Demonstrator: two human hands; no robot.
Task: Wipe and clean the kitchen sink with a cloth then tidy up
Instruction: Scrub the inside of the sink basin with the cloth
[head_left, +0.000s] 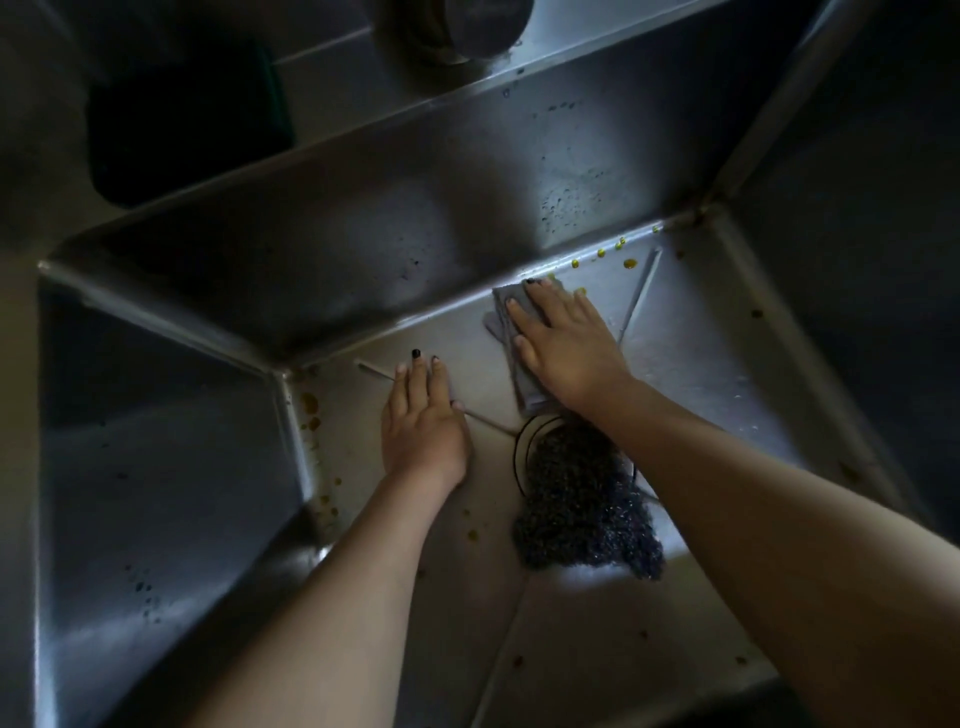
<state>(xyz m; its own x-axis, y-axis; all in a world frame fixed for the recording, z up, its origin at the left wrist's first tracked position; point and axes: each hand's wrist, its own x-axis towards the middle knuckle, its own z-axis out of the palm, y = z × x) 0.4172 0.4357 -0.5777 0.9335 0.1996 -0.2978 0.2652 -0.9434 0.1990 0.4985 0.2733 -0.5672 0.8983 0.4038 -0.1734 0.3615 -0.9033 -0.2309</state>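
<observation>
I look down into a deep stainless steel sink. A folded grey cloth lies on the sink floor against the back wall, and my right hand presses flat on it with straight fingers. My left hand rests flat on the bare sink floor to the left of the drain, fingers straight. Yellow-brown spots dot the floor along the back right edge, and further spots mark the left corner.
A dark steel-wool scrubber lies over the drain, partly under my right forearm. The faucet base stands on the back ledge. A dark sponge with a green edge sits on the ledge at the back left.
</observation>
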